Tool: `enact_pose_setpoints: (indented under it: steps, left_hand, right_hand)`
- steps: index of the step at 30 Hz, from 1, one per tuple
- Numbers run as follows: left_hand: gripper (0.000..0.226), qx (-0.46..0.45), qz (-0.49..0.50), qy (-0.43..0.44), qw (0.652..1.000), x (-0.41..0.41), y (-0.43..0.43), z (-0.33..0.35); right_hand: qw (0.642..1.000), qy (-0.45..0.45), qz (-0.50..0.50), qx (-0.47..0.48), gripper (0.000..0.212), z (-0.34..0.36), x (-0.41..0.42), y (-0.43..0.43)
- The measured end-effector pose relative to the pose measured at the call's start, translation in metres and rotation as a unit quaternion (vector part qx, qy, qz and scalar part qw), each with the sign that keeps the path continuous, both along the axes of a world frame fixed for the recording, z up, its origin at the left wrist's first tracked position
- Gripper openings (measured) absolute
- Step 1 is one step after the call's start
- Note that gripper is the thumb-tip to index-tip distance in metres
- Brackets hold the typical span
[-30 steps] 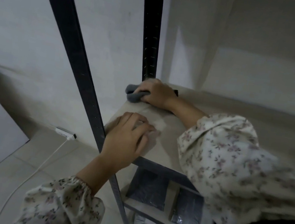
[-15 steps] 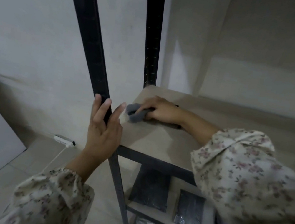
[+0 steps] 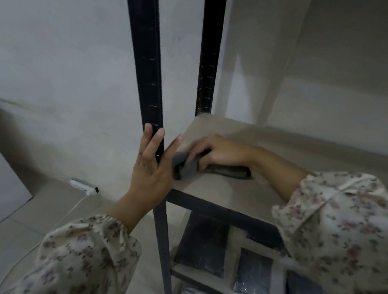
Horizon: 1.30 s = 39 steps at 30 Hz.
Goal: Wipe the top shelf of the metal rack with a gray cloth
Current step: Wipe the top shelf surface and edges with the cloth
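No writing is legible anywhere. The right hand (image 3: 215,150) presses a crumpled gray cloth (image 3: 186,164) onto the beige shelf board (image 3: 226,190) at its front-left corner. The left hand (image 3: 152,165) grips the rack's black metal front post (image 3: 147,49). Dark flat packets (image 3: 253,275) lie on the lower shelf (image 3: 225,292).

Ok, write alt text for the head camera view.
A person's right hand presses a gray cloth on a pale shelf of a black metal rack, while the left hand grips the rack's front post. Dark flat packets lie on the shelf below.
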State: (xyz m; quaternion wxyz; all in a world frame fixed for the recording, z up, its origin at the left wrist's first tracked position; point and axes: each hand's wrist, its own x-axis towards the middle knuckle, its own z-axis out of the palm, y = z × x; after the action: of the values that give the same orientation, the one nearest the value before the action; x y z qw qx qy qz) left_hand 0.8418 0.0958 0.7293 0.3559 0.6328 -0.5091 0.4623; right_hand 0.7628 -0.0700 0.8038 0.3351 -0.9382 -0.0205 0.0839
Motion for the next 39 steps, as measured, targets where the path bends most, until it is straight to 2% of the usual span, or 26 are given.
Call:
enact_pose_setpoints:
  steps: [2,4,7,9,11,13,14,17,20,21,23,25,28,30,32,35,37,39]
  left_hand:
    - [0.037,-0.004,-0.006,0.003,1.000,0.001,-0.001,0.001]
    - [0.043,-0.010,-0.003,-0.001,1.000,0.001,-0.001,0.001]
    - [0.034,-0.012,-0.007,-0.012,1.000,0.001,-0.001,0.001]
    - [0.028,-0.012,-0.007,-0.010,1.000,0.000,-0.001,0.002]
    - [0.031,-0.002,-0.012,0.004,1.000,0.000,0.001,0.001]
    - [0.058,0.014,-0.023,0.014,1.000,0.000,0.003,0.001]
    - [0.067,0.024,-0.027,0.012,0.999,0.000,0.005,0.001]
    - [0.064,0.060,-0.047,0.016,0.997,0.000,0.011,0.002]
    - [0.065,0.082,-0.053,0.041,0.994,-0.003,0.016,0.001]
    - [0.066,0.088,-0.048,0.046,0.994,-0.004,0.017,0.001]
    - [0.067,0.109,-0.037,0.053,0.992,-0.006,0.020,0.000]
    - [0.067,0.126,-0.031,0.063,0.990,-0.008,0.022,-0.002]
    - [0.067,0.135,-0.035,0.077,0.987,-0.013,0.024,-0.004]
    - [0.067,0.125,-0.047,0.094,0.987,-0.016,0.023,-0.004]
    - [0.066,0.115,-0.059,0.106,0.986,-0.018,0.023,-0.003]
    - [0.066,0.120,-0.056,0.094,0.987,-0.023,0.026,-0.003]
    - [0.065,0.130,-0.042,0.091,0.986,-0.026,0.027,-0.003]
    - [0.065,0.137,-0.028,0.092,0.986,-0.027,0.028,-0.003]
  right_hand:
    - [0.998,-0.021,-0.045,0.030,0.026,0.005,0.005,-0.001]
    - [0.992,-0.085,-0.086,0.032,0.024,-0.003,0.014,0.012]
    - [0.984,-0.139,-0.047,-0.105,0.024,-0.023,0.015,0.026]
    - [0.991,-0.100,0.013,-0.083,0.029,-0.020,0.003,0.022]
    - [0.998,-0.007,0.050,-0.029,0.031,-0.004,-0.009,0.010]
    - [0.997,0.051,0.042,-0.040,0.032,0.013,-0.011,0.002]
    - [0.998,0.043,0.026,-0.049,0.031,0.016,-0.007,0.002]
    - [0.997,-0.048,-0.050,-0.027,0.024,0.005,0.006,0.024]
    - [0.988,-0.108,-0.010,-0.106,0.024,-0.016,-0.002,0.040]
    - [0.987,-0.104,0.022,-0.118,0.023,-0.016,-0.010,0.038]
    - [0.994,-0.048,0.060,-0.077,0.023,-0.006,-0.028,0.028]
    - [0.999,0.005,0.037,-0.017,0.029,0.011,-0.038,0.018]
    - [0.999,-0.039,-0.034,-0.010,0.028,0.016,-0.031,0.025]
    - [0.996,-0.071,-0.036,-0.046,0.029,0.002,-0.021,0.041]
    - [0.986,-0.098,-0.007,-0.136,0.030,-0.015,-0.020,0.053]
    - [0.977,-0.089,0.027,-0.194,0.028,-0.013,-0.033,0.047]
    - [0.985,-0.051,0.061,-0.156,0.025,-0.001,-0.044,0.036]
    - [0.996,0.021,0.051,-0.074,0.031,0.013,-0.056,0.023]
